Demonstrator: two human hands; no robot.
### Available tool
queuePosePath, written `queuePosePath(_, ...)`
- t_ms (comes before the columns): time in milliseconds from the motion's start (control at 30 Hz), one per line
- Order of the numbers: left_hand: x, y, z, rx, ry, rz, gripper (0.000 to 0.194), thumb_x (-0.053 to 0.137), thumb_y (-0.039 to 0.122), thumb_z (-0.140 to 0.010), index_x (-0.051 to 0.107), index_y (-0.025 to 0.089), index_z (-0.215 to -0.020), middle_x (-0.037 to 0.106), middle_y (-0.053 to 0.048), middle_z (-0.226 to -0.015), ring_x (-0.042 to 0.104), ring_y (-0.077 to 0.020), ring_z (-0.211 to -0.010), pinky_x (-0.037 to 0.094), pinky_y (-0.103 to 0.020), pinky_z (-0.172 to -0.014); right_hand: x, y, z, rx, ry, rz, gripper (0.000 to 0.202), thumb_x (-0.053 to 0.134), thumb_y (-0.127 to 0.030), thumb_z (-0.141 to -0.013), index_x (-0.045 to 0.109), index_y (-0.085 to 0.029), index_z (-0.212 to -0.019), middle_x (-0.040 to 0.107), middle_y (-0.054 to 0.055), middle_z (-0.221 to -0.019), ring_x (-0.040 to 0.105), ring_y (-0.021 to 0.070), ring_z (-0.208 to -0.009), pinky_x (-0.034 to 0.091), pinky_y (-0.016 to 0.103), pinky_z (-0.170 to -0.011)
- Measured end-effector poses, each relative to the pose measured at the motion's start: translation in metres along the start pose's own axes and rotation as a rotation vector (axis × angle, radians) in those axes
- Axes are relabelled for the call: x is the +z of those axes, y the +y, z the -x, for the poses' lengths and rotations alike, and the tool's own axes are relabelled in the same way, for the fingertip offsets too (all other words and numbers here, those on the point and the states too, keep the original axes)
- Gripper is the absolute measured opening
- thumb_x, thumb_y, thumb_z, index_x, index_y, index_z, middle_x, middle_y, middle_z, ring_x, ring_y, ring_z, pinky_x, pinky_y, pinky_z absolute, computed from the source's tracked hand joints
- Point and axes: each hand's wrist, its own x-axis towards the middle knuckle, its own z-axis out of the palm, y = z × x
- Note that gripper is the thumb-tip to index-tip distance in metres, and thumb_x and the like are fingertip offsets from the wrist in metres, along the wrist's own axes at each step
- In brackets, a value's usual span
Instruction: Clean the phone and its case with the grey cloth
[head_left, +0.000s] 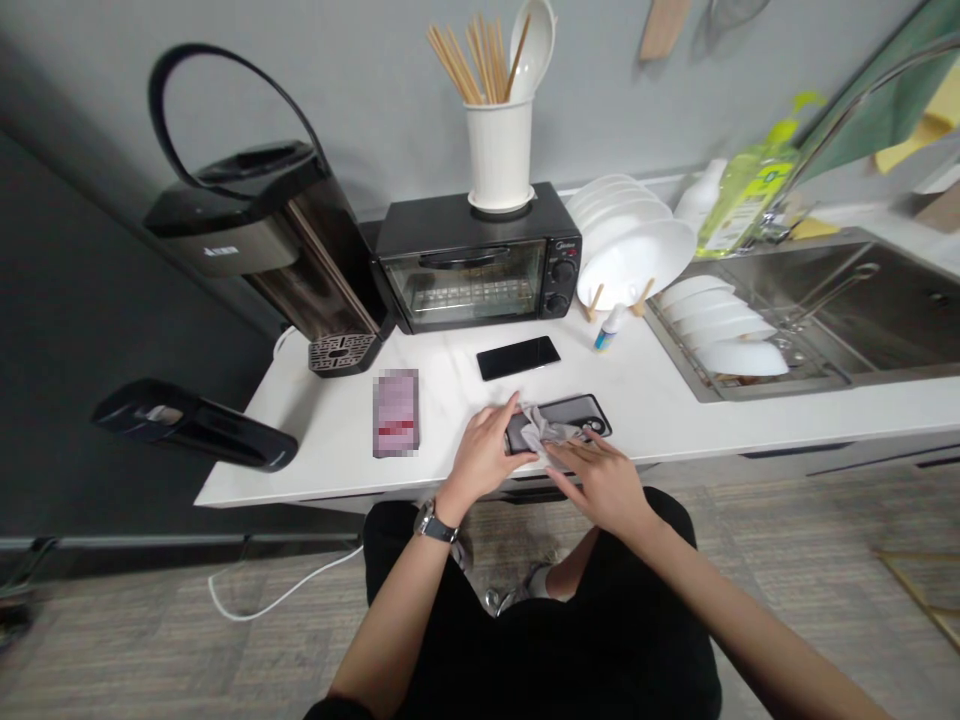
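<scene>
A phone case with a dark rim, a greyish back and a round camera opening lies on the counter near its front edge. My left hand grips its left end between the thumb and fingers. A crumpled light grey cloth lies over the middle of the case. With its fingers on the cloth, my right hand presses it against the case. Just behind lies a black smartphone, screen up. A small white spray bottle with a blue label stands to the right of that phone.
A blurred pinkish rectangular item lies left on the white counter. Behind stand a hot-water dispenser, a toaster oven and racked plates. A dark upright flask-like object stands left; the sink is right.
</scene>
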Motion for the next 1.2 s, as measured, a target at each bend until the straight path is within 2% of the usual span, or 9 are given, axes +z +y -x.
queuePosePath(133,-0.002,0.004,-0.004,0.014,0.007,0.038,0.109,0.091,0.034,-0.079,0.027,0.032,-0.167,0.066,-0.006,-0.145,0.057,-0.0301,-0.130,0.043,-0.047,-0.114,-0.010,0.036,0.013,0.126,0.044,0.180,0.050,0.046,-0.045,-0.110,0.061,-0.014,-0.147,0.075,0.015,-0.133,0.068,0.0339,-0.128,0.036,0.058,-0.122)
queuePosePath(233,-0.001,0.006,-0.006,0.022,0.001,0.044,0.107,0.092,0.035,-0.079,0.029,0.031,-0.166,0.067,-0.005,-0.144,0.057,-0.0295,-0.131,0.044,-0.046,-0.114,-0.002,0.037,0.005,0.193,0.072,0.232,0.060,0.048,-0.051,-0.108,0.057,-0.009,-0.150,0.071,0.019,-0.139,0.064,0.0388,-0.131,0.031,0.061,-0.124)
queuePosePath(400,0.002,0.004,-0.006,0.034,0.003,0.048,0.099,0.085,0.034,-0.085,0.028,0.028,-0.166,0.065,-0.008,-0.146,0.057,-0.0297,-0.129,0.044,-0.047,-0.114,0.023,-0.004,-0.024,0.199,0.099,0.180,0.070,0.052,-0.056,-0.105,0.060,0.002,-0.143,0.072,0.027,-0.131,0.062,0.0428,-0.132,0.028,0.061,-0.125)
queuePosePath(533,0.003,-0.001,-0.004,0.021,-0.031,-0.011,0.093,0.075,0.025,-0.089,0.026,0.024,-0.168,0.064,-0.012,-0.141,0.057,-0.0311,-0.124,0.048,-0.047,-0.108,0.033,-0.039,-0.035,0.093,0.049,-0.010,0.057,0.050,-0.050,-0.107,0.066,-0.005,-0.137,0.075,0.022,-0.128,0.066,0.0355,-0.127,0.027,0.059,-0.127)
queuePosePath(633,0.002,-0.001,-0.003,0.021,-0.050,-0.038,0.097,0.075,0.022,-0.087,0.023,0.024,-0.169,0.064,-0.012,-0.141,0.057,-0.0313,-0.125,0.048,-0.047,-0.108,0.028,-0.046,-0.028,0.036,0.012,-0.100,0.049,0.052,-0.050,-0.107,0.068,-0.013,-0.136,0.077,0.015,-0.126,0.067,0.0322,-0.127,0.024,0.060,-0.128)
queuePosePath(767,0.001,0.003,-0.002,0.015,-0.015,-0.020,0.106,0.085,0.034,-0.083,0.022,0.027,-0.169,0.063,-0.011,-0.145,0.056,-0.0316,-0.129,0.046,-0.047,-0.111,0.010,-0.027,-0.005,0.040,0.013,-0.033,0.045,0.055,-0.048,-0.107,0.067,-0.019,-0.140,0.077,0.010,-0.130,0.062,0.0353,-0.135,0.021,0.066,-0.128)
queuePosePath(933,-0.002,0.006,-0.003,0.019,-0.018,0.014,0.110,0.090,0.037,-0.080,0.024,0.030,-0.168,0.066,-0.008,-0.145,0.057,-0.0313,-0.129,0.044,-0.048,-0.113,-0.008,0.008,0.018,0.124,0.042,0.151,0.049,0.052,-0.045,-0.108,0.063,-0.014,-0.145,0.074,0.013,-0.135,0.056,0.0405,-0.142,0.026,0.069,-0.125)
queuePosePath(1067,-0.003,0.008,-0.004,0.029,-0.020,0.033,0.109,0.090,0.036,-0.080,0.025,0.031,-0.167,0.065,-0.006,-0.146,0.057,-0.0304,-0.130,0.043,-0.047,-0.114,-0.007,0.025,0.011,0.207,0.095,0.227,0.056,0.051,-0.050,-0.107,0.061,-0.011,-0.146,0.072,0.018,-0.137,0.051,0.0446,-0.146,0.021,0.074,-0.124)
queuePosePath(1200,-0.004,0.008,-0.005,0.029,-0.022,0.048,0.105,0.088,0.038,-0.082,0.026,0.031,-0.167,0.066,-0.008,-0.146,0.058,-0.0301,-0.129,0.044,-0.047,-0.113,0.010,0.014,-0.013,0.212,0.116,0.184,0.064,0.053,-0.056,-0.105,0.062,-0.005,-0.143,0.071,0.023,-0.136,0.050,0.0443,-0.146,0.026,0.069,-0.125)
